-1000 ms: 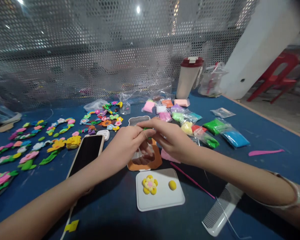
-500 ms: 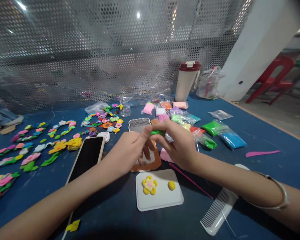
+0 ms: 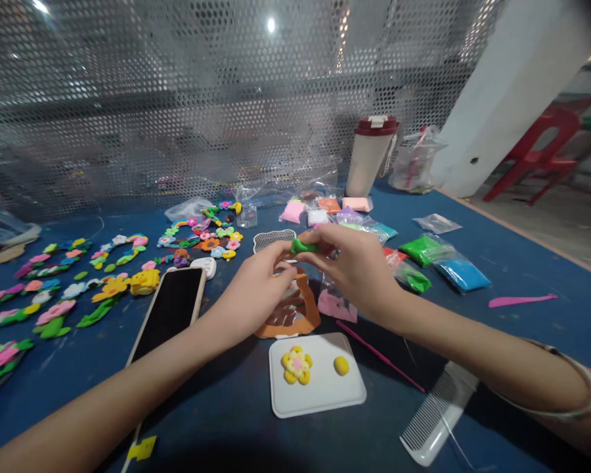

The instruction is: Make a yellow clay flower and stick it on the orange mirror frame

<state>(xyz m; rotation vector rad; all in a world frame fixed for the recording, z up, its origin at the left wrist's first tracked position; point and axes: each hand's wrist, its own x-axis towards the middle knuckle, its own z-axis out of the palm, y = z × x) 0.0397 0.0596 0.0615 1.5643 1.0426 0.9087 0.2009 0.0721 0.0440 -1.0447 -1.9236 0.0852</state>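
A small lump of green clay (image 3: pixel 303 246) is pinched between the thumb and fingers of my right hand (image 3: pixel 357 263). My left hand (image 3: pixel 259 282) is close by on the left, with its index fingertip at the lump's left end; its thumb is lower and apart, the other fingers bent. Beneath both hands lies a mirror with an orange-brown clay border (image 3: pixel 308 305), reflecting fingers. In front of it, a white tray (image 3: pixel 320 401) carries a yellow clay flower (image 3: pixel 297 365) with a pink centre, and a yellow clay ball (image 3: pixel 341 366).
On the left lie a phone (image 3: pixel 175 302) and several clay-flower pieces (image 3: pixel 121 251). Clay packets (image 3: pixel 460 272) and a tumbler (image 3: pixel 369 157) stand or lie at the back and right. A pink stick (image 3: pixel 379 355), white comb (image 3: pixel 438 417) and pink clay knife (image 3: pixel 522 301) are nearer.
My left thumb has dropped away from the green clay, and the left fingers have spread somewhat. My right hand, still holding the lump, has risen slightly. More of the bordered mirror shows.
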